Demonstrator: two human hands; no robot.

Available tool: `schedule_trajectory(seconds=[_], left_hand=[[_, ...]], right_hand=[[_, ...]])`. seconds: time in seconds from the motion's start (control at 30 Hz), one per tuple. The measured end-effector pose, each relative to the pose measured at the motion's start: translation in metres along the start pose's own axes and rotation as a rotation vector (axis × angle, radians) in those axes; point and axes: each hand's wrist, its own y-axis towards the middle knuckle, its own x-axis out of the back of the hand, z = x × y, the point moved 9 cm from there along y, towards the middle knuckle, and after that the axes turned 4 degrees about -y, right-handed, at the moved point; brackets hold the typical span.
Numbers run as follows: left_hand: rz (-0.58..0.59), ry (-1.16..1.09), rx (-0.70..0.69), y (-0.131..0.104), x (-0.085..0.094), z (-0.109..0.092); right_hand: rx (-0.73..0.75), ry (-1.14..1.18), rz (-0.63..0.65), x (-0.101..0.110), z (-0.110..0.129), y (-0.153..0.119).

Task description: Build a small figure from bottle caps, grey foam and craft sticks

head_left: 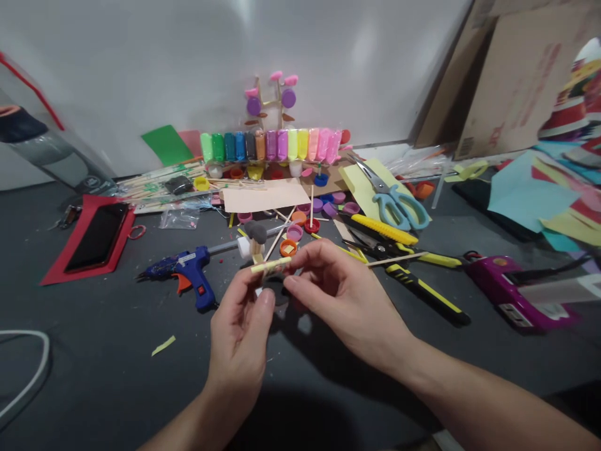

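Both hands are together at the middle of the view, above the dark table. My left hand is closed around a small craft figure with a dark grey rounded top, a white piece at its side and a tan stick-like body. A thin pale yellow strip crosses the front of the figure, between the two hands. My right hand pinches near the strip's right end with thumb and forefinger. The lower part of the figure is dark and partly hidden by the fingers.
A blue glue gun lies left, near a black phone on red paper. Right are pliers, a yellow cutter and blue-handled scissors. Clay packs, bottle caps and sticks lie behind; a purple device sits far right.
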Motion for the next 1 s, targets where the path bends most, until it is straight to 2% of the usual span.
schedule_trajectory(seconds=[0.17,0.33,0.73,1.0], left_hand=[[0.055,0.143,-0.113,0.000,-0.002,-0.012],[0.071,0.245,-0.161,-0.001,-0.003,-0.018],[0.073,0.304,-0.268,-0.004,-0.007,-0.024],[0.078,0.299,-0.232,-0.005,-0.008,-0.019]], right_hand=[[-0.062,-0.024,0.133,-0.005,-0.007,0.002],[-0.070,-0.100,0.106,-0.007,-0.003,0.002],[-0.066,-0.017,0.067,-0.011,-0.004,0.002],[-0.063,0.031,0.036,-0.011,-0.004,0.001]])
